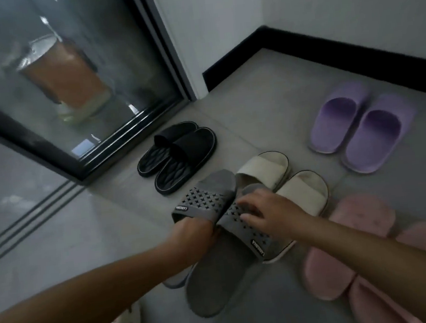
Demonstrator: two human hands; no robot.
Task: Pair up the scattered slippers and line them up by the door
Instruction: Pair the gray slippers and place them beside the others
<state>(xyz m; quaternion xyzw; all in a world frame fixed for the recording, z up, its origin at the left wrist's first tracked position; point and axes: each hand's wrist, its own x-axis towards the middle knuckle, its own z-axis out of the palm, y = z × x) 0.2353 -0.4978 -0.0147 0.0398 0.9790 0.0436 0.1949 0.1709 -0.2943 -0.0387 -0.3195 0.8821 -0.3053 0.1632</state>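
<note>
On the grey tile floor (265,90) by the glass door (67,84), 4 pairs sat around: black pair (177,156), cream pair (301,191), purple pair (360,127), pink pair (328,272). Black baseboard (326,52) ran along the wall. Mid-floor, 2 grey slippers lay side by side. The right grey slipper (214,287) overlapped the cream pair. Left hand (192,229) had its fingers curled into the left grey slipper (207,196) strap. Right hand (267,213) had its fingers spread on the other strap.
</note>
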